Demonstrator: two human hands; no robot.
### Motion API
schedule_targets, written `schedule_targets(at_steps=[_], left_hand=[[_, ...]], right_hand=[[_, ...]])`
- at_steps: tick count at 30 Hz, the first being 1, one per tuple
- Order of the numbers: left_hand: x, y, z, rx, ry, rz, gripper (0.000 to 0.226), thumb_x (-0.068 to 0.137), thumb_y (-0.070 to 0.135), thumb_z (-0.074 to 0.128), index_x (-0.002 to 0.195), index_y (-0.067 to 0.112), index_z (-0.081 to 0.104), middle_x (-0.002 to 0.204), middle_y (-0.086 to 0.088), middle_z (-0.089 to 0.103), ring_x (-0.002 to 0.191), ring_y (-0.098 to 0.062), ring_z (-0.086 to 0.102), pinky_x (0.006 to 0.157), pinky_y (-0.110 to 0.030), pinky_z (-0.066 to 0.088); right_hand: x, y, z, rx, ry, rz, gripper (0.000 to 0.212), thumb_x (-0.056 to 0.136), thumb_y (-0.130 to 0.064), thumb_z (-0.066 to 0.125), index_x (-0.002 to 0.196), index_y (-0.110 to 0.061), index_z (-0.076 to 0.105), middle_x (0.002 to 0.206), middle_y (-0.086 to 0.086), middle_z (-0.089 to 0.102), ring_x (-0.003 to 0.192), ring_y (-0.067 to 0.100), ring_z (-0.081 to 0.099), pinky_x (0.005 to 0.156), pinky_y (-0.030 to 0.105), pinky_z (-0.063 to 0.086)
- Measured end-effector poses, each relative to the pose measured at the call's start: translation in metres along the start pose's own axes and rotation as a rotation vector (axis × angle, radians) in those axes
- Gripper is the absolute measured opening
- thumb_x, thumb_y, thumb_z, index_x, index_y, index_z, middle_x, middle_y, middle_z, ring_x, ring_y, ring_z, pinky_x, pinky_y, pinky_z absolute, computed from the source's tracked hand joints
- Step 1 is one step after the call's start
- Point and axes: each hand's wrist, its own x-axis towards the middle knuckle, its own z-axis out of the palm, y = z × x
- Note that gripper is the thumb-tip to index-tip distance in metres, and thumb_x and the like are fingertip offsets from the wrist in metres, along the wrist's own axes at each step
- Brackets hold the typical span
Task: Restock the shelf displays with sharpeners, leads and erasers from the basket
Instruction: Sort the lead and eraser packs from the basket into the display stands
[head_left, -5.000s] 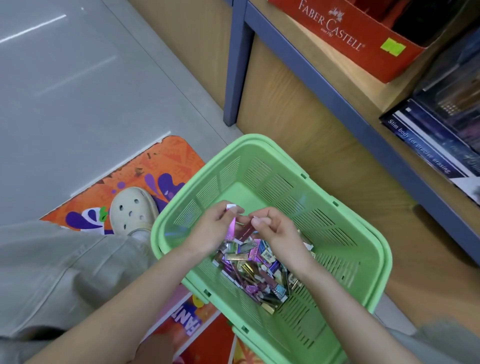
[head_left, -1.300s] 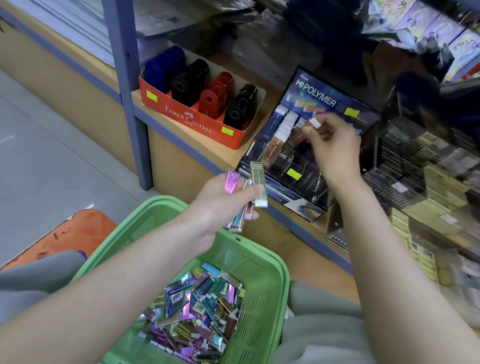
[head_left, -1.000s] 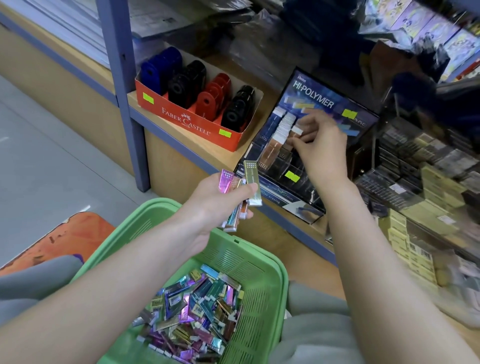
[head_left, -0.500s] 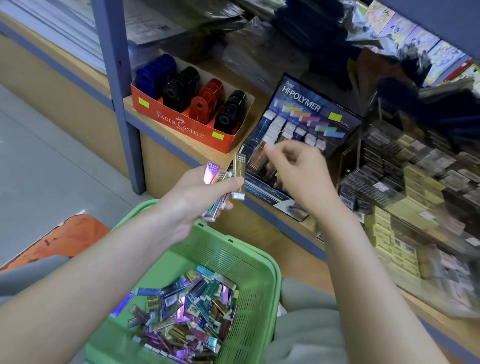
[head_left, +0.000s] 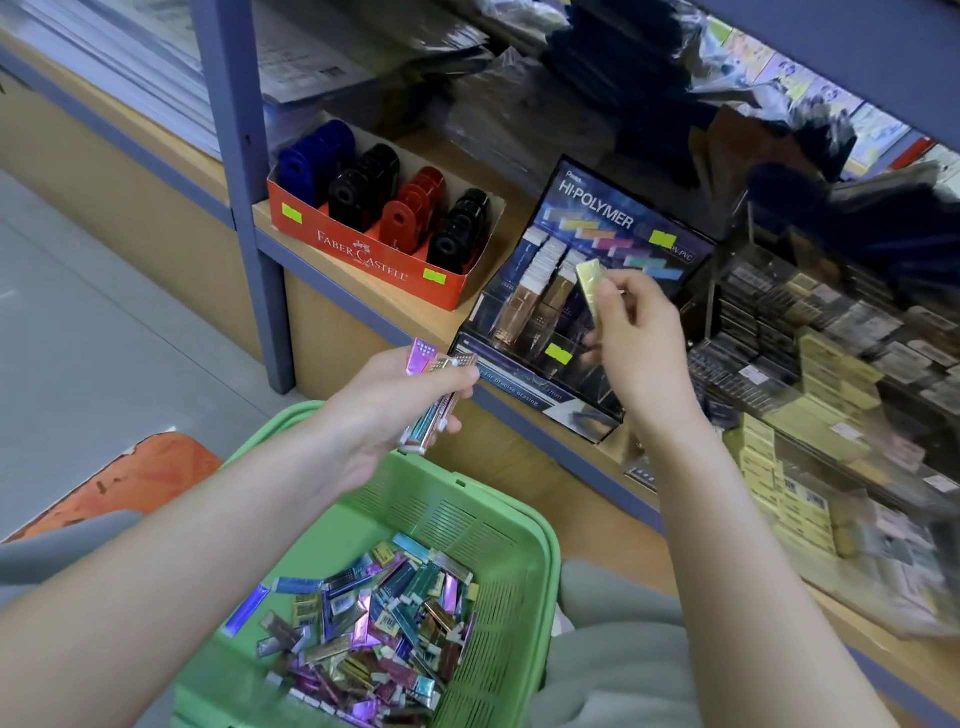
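One wooden shelf (head_left: 447, 325), one green slotted plastic basket (head_left: 540, 525) of foil-wrapped erasers (head_left: 374, 623), one dark display (head_left: 618, 208), one red cardboard box (head_left: 363, 249), four sharpener rows (head_left: 410, 208), left grip (head_left: 395, 405) curled round about three slim erasers (head_left: 436, 384), right grip (head_left: 639, 332) pinching one flat gold eraser (head_left: 589, 283) at the display

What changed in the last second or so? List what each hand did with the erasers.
The right hand drew back from the Hi-Polymer display, pinched the gold eraser out of the left hand and lifted it toward the display. Unchanged: the left hand grips the other erasers above the green basket.
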Motion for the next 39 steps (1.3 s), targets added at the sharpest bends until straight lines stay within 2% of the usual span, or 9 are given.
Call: schedule_targets(at_steps=[3,6,9,14,21,26,29,35,39], left_hand=[[0.003,-0.001,0.000,-0.031,0.014,-0.059,0.012,0.084,0.017,0.068,0.092,0.011,0.062,0.081,-0.005,0.064,0.053,-0.007,0.060,0.047,-0.019,0.044],[0.003,-0.001,0.001,-0.039,0.010,-0.082,0.015,0.083,0.014,0.068,0.095,0.009,0.061,0.075,-0.007,0.062,0.048,-0.005,0.059,0.041,-0.017,0.042],[0.004,0.000,0.003,-0.049,0.004,-0.084,0.016,0.083,0.014,0.068,0.096,0.008,0.062,0.072,-0.006,0.061,0.044,-0.004,0.058,0.038,-0.015,0.040],[0.006,-0.001,0.005,-0.070,0.004,-0.091,0.017,0.084,0.015,0.069,0.098,0.010,0.061,0.070,-0.005,0.062,0.046,-0.005,0.060,0.038,-0.015,0.040],[0.008,0.000,0.003,-0.102,-0.007,-0.081,0.014,0.083,0.017,0.070,0.094,0.014,0.062,0.071,-0.004,0.063,0.048,-0.005,0.060,0.041,-0.015,0.044],[0.009,-0.001,0.003,-0.146,-0.008,-0.081,0.014,0.082,0.017,0.071,0.092,0.015,0.062,0.073,-0.005,0.063,0.048,-0.005,0.060,0.042,-0.016,0.046],[0.010,-0.001,0.003,-0.164,-0.003,-0.087,0.014,0.081,0.016,0.072,0.092,0.016,0.062,0.073,-0.005,0.064,0.049,-0.005,0.060,0.043,-0.015,0.046],[0.010,0.001,-0.001,-0.201,0.001,-0.056,0.018,0.081,0.012,0.071,0.097,0.016,0.064,0.073,-0.004,0.064,0.050,-0.006,0.060,0.042,-0.016,0.045],[0.010,0.002,-0.002,-0.216,0.015,-0.011,0.019,0.082,0.010,0.070,0.099,0.016,0.065,0.073,-0.005,0.065,0.051,-0.006,0.060,0.045,-0.016,0.047]], right_hand=[[0.013,0.014,-0.005,-0.117,0.072,-0.027,0.025,0.099,-0.018,0.046,0.122,-0.016,0.055,0.110,0.005,0.058,0.092,0.017,0.056,0.079,0.026,0.047],[0.018,0.017,-0.005,-0.125,0.160,-0.090,0.023,0.090,-0.017,0.063,0.112,-0.017,0.057,0.094,-0.004,0.058,0.073,0.002,0.054,0.062,0.003,0.039],[0.025,0.019,0.001,-0.146,0.198,-0.163,0.009,0.089,-0.017,0.064,0.095,-0.021,0.058,0.085,-0.004,0.062,0.070,0.002,0.057,0.063,0.007,0.043],[0.035,0.024,0.009,-0.233,0.132,-0.246,0.018,0.097,-0.015,0.052,0.108,-0.012,0.066,0.100,0.007,0.065,0.089,0.020,0.064,0.083,0.032,0.053],[0.041,0.018,0.016,-0.377,0.058,-0.359,0.029,0.095,-0.009,0.054,0.124,-0.010,0.062,0.113,0.010,0.062,0.104,0.020,0.056,0.096,0.030,0.042],[0.044,0.022,0.021,-0.328,0.113,-0.309,0.021,0.089,-0.011,0.064,0.109,-0.009,0.060,0.088,-0.007,0.052,0.074,0.006,0.048,0.082,0.034,0.051],[0.045,0.025,0.022,-0.369,0.119,-0.338,0.019,0.085,-0.009,0.068,0.104,-0.008,0.065,0.102,-0.003,0.047,0.077,0.010,0.050,0.080,0.031,0.052],[0.034,0.020,0.023,-0.416,0.148,-0.320,0.028,0.095,-0.013,0.054,0.122,-0.011,0.057,0.118,0.005,0.049,0.086,0.013,0.051,0.079,0.028,0.047],[0.012,0.005,0.025,-0.256,0.143,-0.343,0.011,0.097,-0.019,0.051,0.100,-0.016,0.061,0.090,-0.002,0.055,0.069,0.002,0.046,0.068,0.018,0.038]])
